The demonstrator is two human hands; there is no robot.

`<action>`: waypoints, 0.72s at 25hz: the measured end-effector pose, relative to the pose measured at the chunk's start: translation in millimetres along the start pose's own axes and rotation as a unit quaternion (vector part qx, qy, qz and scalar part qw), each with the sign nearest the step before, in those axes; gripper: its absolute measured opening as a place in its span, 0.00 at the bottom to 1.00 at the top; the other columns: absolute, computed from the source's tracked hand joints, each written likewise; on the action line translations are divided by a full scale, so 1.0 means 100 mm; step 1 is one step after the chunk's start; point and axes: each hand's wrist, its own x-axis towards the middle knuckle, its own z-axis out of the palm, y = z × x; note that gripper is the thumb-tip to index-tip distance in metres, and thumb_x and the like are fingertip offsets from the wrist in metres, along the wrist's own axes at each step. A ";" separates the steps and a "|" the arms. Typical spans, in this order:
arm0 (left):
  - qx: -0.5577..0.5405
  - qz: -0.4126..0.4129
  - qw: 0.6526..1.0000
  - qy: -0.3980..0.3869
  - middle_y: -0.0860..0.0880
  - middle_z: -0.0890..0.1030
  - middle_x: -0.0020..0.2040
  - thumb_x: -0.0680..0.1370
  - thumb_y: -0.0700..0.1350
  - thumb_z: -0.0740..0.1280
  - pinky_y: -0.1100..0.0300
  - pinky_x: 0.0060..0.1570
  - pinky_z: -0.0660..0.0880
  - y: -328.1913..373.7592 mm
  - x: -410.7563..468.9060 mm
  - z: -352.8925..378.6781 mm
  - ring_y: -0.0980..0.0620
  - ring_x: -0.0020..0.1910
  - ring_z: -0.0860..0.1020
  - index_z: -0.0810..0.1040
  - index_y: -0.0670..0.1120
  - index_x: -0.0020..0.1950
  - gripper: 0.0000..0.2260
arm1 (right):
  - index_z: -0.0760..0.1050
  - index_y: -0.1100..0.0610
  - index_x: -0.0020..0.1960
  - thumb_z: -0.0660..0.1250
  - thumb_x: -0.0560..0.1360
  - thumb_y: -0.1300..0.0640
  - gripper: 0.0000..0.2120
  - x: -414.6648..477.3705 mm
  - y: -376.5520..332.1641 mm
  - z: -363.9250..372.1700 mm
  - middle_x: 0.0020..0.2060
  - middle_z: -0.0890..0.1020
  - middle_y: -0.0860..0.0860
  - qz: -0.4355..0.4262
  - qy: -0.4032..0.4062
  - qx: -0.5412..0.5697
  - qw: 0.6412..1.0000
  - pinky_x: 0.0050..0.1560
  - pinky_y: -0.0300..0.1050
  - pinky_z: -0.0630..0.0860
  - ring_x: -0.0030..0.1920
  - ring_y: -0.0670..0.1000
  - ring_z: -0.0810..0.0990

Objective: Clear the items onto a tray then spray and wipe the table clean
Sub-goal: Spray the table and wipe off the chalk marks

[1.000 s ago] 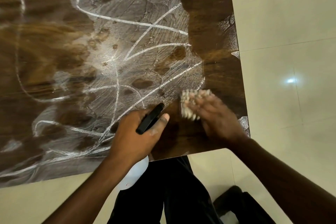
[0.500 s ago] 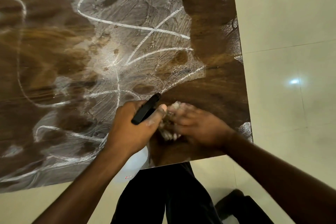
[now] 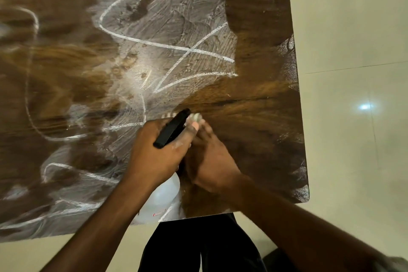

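The left grip [image 3: 154, 152] grasps the spray bottle [image 3: 171, 128] over the surface [image 3: 260, 121] near its front edge. Touching it, the right grip [image 3: 210, 159] presses the cloth [image 3: 196, 117] onto the wood, inward of the front right corner. Blur hides whether its fingers curl.

Left hand [image 3: 154, 152] grips spray bottle [image 3: 164, 194]; right hand [image 3: 212, 161] presses cloth [image 3: 196, 117] onto table [image 3: 265, 139].
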 end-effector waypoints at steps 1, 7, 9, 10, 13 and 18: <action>0.003 0.003 1.000 0.002 0.40 0.81 0.29 0.75 0.64 0.73 0.37 0.30 0.79 0.02 0.04 -0.01 0.38 0.25 0.80 0.83 0.46 0.38 0.21 | 0.74 0.56 0.76 0.68 0.76 0.56 0.28 -0.06 0.17 -0.07 0.75 0.76 0.57 -0.121 -0.052 -0.027 0.991 0.81 0.64 0.60 0.81 0.63 0.67; -0.031 0.008 0.999 0.009 0.45 0.86 0.32 0.77 0.62 0.73 0.51 0.27 0.79 0.12 0.19 -0.01 0.48 0.20 0.78 0.85 0.46 0.39 0.19 | 0.65 0.49 0.84 0.55 0.81 0.54 0.30 0.23 1.54 -0.90 0.83 0.66 0.53 0.059 -0.035 -0.092 0.993 0.83 0.63 0.59 0.84 0.59 0.60; -0.056 0.005 0.998 0.010 0.48 0.89 0.37 0.76 0.62 0.73 0.55 0.26 0.77 0.18 0.23 0.02 0.52 0.20 0.78 0.87 0.51 0.43 0.15 | 0.63 0.50 0.85 0.56 0.82 0.56 0.30 0.44 1.58 -1.00 0.85 0.63 0.53 0.272 0.092 -0.038 0.957 0.84 0.61 0.56 0.86 0.58 0.56; -0.062 0.003 0.998 0.016 0.48 0.89 0.37 0.76 0.63 0.72 0.56 0.26 0.77 0.20 0.26 0.03 0.53 0.21 0.78 0.86 0.52 0.44 0.15 | 0.62 0.50 0.85 0.58 0.82 0.56 0.31 0.59 1.46 -0.95 0.85 0.62 0.53 0.341 0.132 -0.016 0.930 0.84 0.60 0.54 0.86 0.58 0.55; -0.049 -0.004 0.998 0.043 0.43 0.85 0.32 0.74 0.66 0.72 0.50 0.26 0.76 0.25 0.33 0.05 0.48 0.22 0.77 0.84 0.47 0.41 0.22 | 0.58 0.47 0.85 0.62 0.80 0.58 0.35 0.75 0.85 -0.60 0.85 0.61 0.53 0.316 0.110 0.018 0.942 0.84 0.62 0.54 0.86 0.58 0.53; -0.055 0.014 0.995 0.083 0.44 0.80 0.27 0.78 0.61 0.74 0.55 0.25 0.73 0.33 0.55 0.03 0.53 0.20 0.75 0.81 0.47 0.35 0.21 | 0.72 0.50 0.79 0.70 0.79 0.53 0.28 0.55 0.79 -0.55 0.80 0.72 0.52 -0.253 -0.172 -0.033 0.951 0.84 0.62 0.57 0.83 0.58 0.65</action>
